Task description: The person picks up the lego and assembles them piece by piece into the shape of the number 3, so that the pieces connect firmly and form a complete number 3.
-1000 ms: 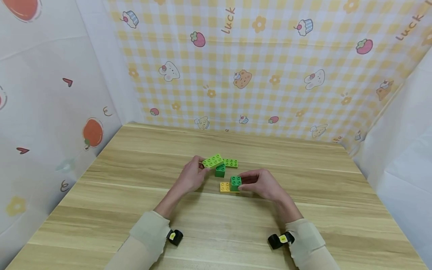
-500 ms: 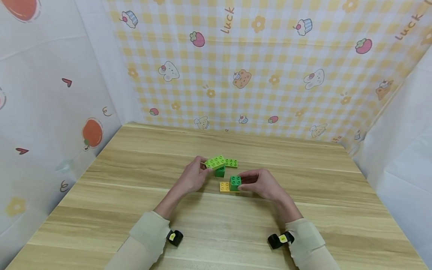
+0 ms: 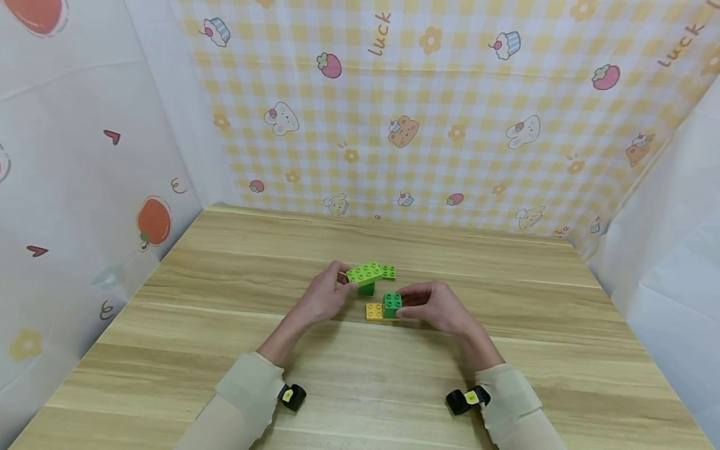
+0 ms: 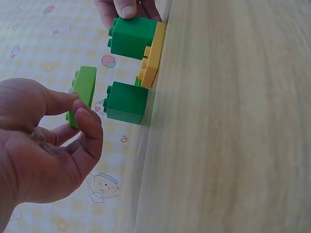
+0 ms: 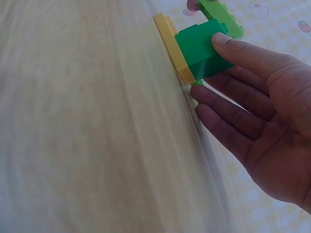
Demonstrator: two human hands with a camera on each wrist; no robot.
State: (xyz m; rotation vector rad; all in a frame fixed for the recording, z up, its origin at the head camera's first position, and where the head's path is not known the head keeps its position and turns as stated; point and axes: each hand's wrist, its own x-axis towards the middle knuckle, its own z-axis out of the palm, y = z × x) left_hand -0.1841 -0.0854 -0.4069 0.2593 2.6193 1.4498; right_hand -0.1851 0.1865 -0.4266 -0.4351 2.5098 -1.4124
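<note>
My left hand (image 3: pixel 325 295) pinches a flat light green building brick (image 3: pixel 364 274) by its left end, tilted in the head view. In the left wrist view that light green brick (image 4: pixel 86 83) hangs apart from a dark green building brick (image 4: pixel 127 103), which stands on the table. From the head, the held brick partly covers this dark green brick (image 3: pixel 366 290). With thumb and fingers my right hand (image 3: pixel 441 309) holds another dark green brick (image 3: pixel 392 305), which sits on the right part of a yellow flat brick (image 3: pixel 374 311). The right wrist view shows my thumb on that dark green brick (image 5: pixel 204 48).
A second light green flat brick (image 3: pixel 389 272) lies behind the others, partly hidden. All the bricks are on a wooden table (image 3: pixel 360 387). A yellow checked cloth (image 3: pixel 427 94) hangs along its back edge, with white printed sheets (image 3: pixel 84 169) at the sides.
My left hand has carried the light green brick a little to the right, over the left dark green brick, covering more of it and of the rear brick. My right hand has stayed still.
</note>
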